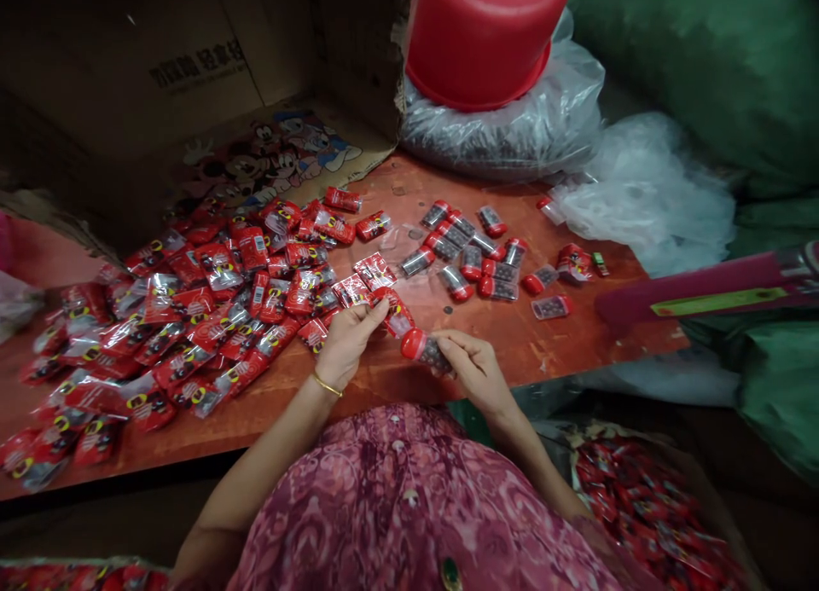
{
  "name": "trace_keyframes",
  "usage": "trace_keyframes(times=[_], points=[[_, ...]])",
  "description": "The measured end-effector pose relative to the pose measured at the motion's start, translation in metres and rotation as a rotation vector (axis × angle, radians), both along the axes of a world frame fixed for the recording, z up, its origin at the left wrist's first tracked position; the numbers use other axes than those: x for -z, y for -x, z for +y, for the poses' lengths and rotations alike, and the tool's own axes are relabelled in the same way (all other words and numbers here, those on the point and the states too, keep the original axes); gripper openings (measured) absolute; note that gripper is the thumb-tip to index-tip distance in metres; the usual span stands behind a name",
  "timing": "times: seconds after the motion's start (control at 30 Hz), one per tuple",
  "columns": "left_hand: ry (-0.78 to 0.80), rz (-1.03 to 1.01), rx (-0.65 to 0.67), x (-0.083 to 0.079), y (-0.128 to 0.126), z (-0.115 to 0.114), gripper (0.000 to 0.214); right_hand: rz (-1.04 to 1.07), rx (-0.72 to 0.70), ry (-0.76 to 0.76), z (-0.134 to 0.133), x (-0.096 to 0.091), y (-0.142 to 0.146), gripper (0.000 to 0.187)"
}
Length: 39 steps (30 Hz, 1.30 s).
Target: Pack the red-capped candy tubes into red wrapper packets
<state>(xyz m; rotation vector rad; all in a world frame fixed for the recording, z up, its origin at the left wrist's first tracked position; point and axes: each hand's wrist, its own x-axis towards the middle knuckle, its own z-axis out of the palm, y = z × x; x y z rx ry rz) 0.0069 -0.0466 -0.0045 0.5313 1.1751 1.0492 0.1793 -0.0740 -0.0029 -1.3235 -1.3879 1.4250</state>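
Between the thumb and fingers of my left hand is a flat red-and-clear plastic packet, its free end pointing right. My right hand grips a small clear bottle of dark pellets, its red cap turned toward the packet. Cap and packet edge are very close; I cannot tell if they touch. Two more flat packets lie just beyond my left fingers. Several loose red-capped bottles are scattered past my right hand. To the left spreads a heap of filled red packets.
An open cardboard box stands at the back left of the red-covered table. Behind the bottles, a red tub rests on a plastic bag. A magenta bar juts in from the right. Below sits a container of red packets.
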Motion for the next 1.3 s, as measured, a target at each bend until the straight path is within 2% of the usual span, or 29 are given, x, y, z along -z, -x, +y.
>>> trace_keyframes(times=[0.1,0.3,0.47,0.77,0.93,1.1,1.23,1.3], points=[[-0.074,0.094,0.021,0.003,0.001,-0.001,0.042,-0.041,-0.043,0.031,0.001,-0.002,0.003,0.03],[-0.163,0.41,0.011,0.011,0.006,-0.001,0.044,-0.09,-0.14,0.019,0.0,-0.004,0.002,0.029],[-0.167,0.506,0.039,0.01,0.007,-0.001,0.045,-0.09,-0.082,0.019,0.001,-0.002,0.001,0.031],[-0.184,0.447,0.038,0.015,0.006,-0.003,0.04,-0.056,0.035,-0.004,0.003,0.008,0.005,0.032],[-0.215,0.281,0.021,0.012,-0.001,-0.005,0.03,-0.028,0.074,0.011,0.004,0.011,0.007,0.035],[-0.123,0.144,-0.015,0.007,-0.011,-0.008,0.029,0.003,0.076,0.013,0.002,0.02,0.015,0.039],[-0.047,0.005,-0.042,0.008,-0.017,-0.011,0.033,-0.049,0.166,-0.101,-0.002,0.03,0.024,0.036],[-0.032,-0.057,-0.097,0.009,-0.019,-0.012,0.035,-0.085,0.128,-0.14,-0.003,0.033,0.028,0.033]])
